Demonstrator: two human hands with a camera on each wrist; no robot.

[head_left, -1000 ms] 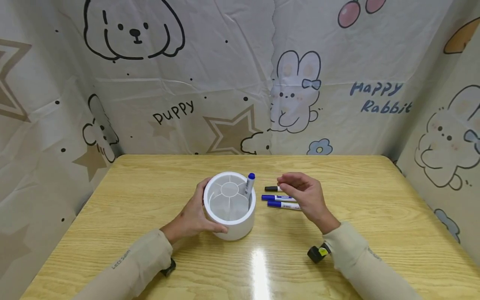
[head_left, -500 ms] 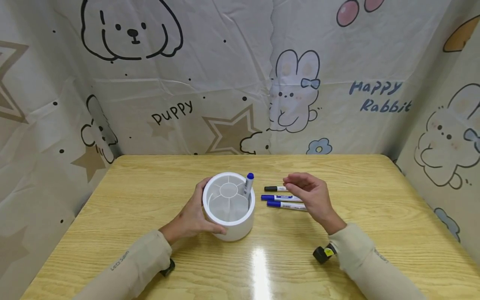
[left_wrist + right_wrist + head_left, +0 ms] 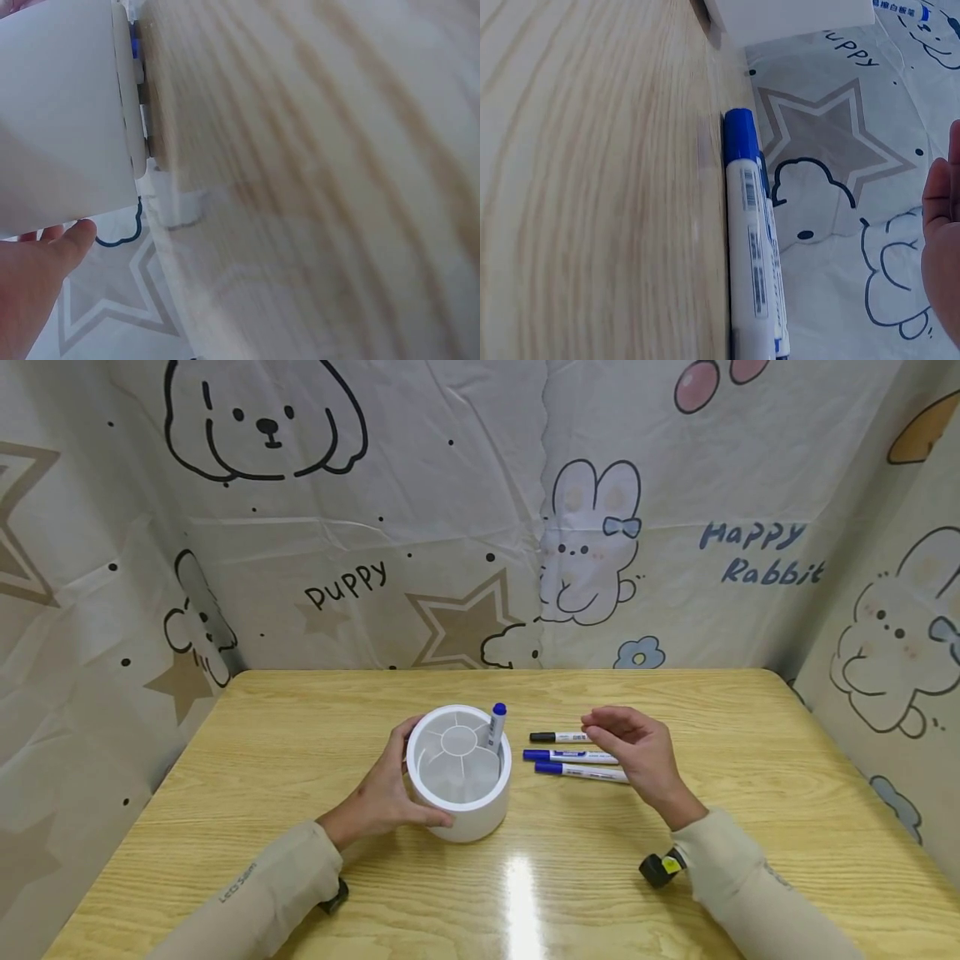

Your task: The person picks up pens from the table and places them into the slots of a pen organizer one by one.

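Note:
A round white pen organizer (image 3: 468,822) with several compartments stands on the table. My left hand (image 3: 382,789) grips its left side, thumb at the front; the left wrist view shows the thumb (image 3: 71,247) against the white wall. One blue-capped marker (image 3: 496,727) leans upright in a right-hand compartment, cap up. To the right lie a black-capped marker (image 3: 551,737) and two blue-capped markers (image 3: 562,756), roughly parallel, caps toward the organizer. Above their right ends hovers my right hand (image 3: 637,756), fingers slightly bent, holding nothing. It partly hides the markers in the head view.
The wooden table (image 3: 300,718) meets a printed cloth backdrop (image 3: 450,527) along its far edge, with more cloth at both sides. Black cameras sit on both wrists, the right one (image 3: 660,869) low over the table.
My right hand has drifted right, away from the organizer, uncovering more of the lying markers. The upright marker has shifted slightly in its compartment. My left hand keeps its grip on the organizer.

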